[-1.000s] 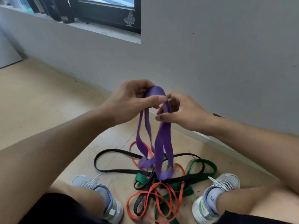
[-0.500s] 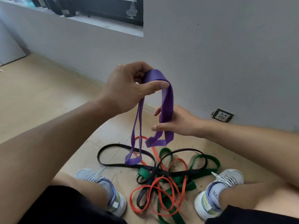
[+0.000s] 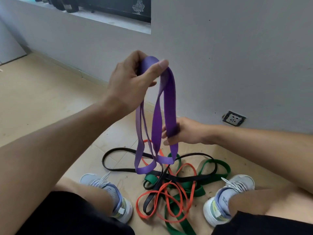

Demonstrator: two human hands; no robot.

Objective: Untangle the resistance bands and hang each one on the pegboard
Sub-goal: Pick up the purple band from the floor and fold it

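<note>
One purple band is up in the air — the left hand pinches its top fold, thumb over curled fingers, while the right hand grips a strand lower down. Its loops dangle just above the floor. Down there, three more lie knotted together between two sneakers — one black band, one orange band, one green band.
</note>
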